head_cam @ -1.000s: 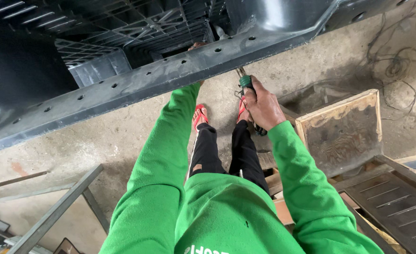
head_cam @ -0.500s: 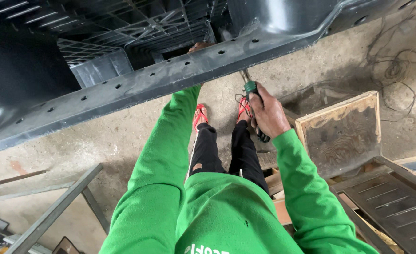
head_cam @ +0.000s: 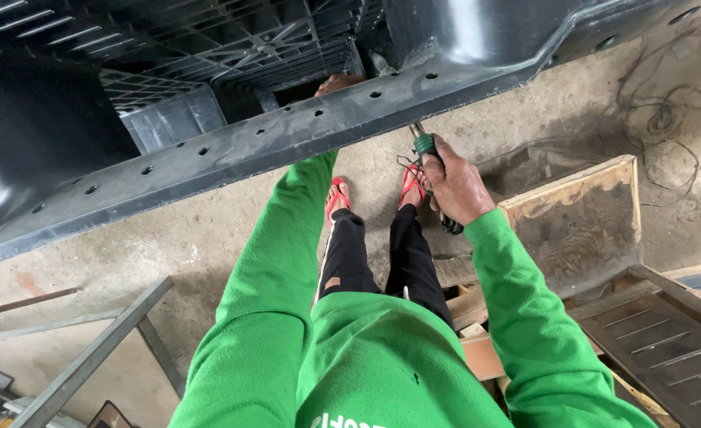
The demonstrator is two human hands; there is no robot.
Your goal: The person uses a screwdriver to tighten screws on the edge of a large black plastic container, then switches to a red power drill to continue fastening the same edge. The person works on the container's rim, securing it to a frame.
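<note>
Under the perforated black metal frame point(head_cam: 287, 131), the right hand point(head_cam: 455, 184) grips a green-handled tool point(head_cam: 425, 145) closed-fisted against its flange, while the left hand point(head_cam: 336, 82), reaching over, is mostly hidden, grip untellable

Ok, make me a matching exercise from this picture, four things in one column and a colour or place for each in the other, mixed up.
Things:
1. right hand
2. left hand
3. sandals
4. wooden tray

Descriptions:
A. red, on the concrete floor
B. reaching behind the perforated dark metal rail
C. on the floor at the person's right
D. gripping a green-handled tool under the rail

Pairs: 1-D, 2-B, 3-A, 4-C
</note>
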